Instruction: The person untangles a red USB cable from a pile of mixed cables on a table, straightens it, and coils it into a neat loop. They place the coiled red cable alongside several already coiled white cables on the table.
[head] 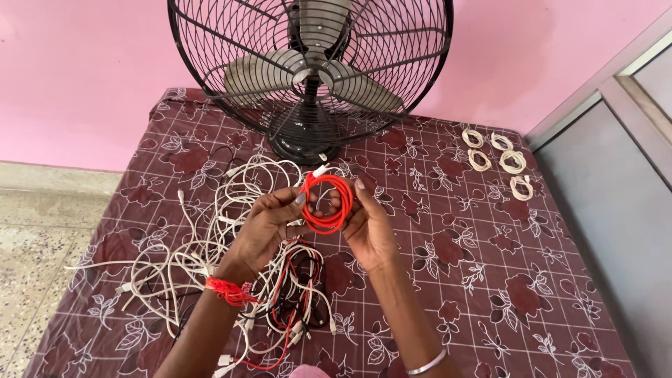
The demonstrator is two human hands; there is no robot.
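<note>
Both hands raised above the cloth (pixel 448 231), mid-frame, approx. level w/ each other. Left hand (pixel 269 224) and right hand (pixel 367 224) pinch 1 red cable (pixel 327 203) between them; fingers curled shut on opposite sides of the coil, so the loops stay stacked and don't spring apart. Coil: thin, glossy, round, w/ a white plug at the top.

Below the hands: loose heap of cables (pixel 210 245), mostly white, some black and red, tangled and sprawling, i.e. unsorted. Far right of the cloth: 5 small white coils (pixel 500 157), neat, in 2 short rows, well apart from the heap.

Cloth is maroon w/ floral print and a white grid. Black wire-cage fan (pixel 311 70) stands at the back by a pink wall. Red thread on left wrist, metal bangle on right.
</note>
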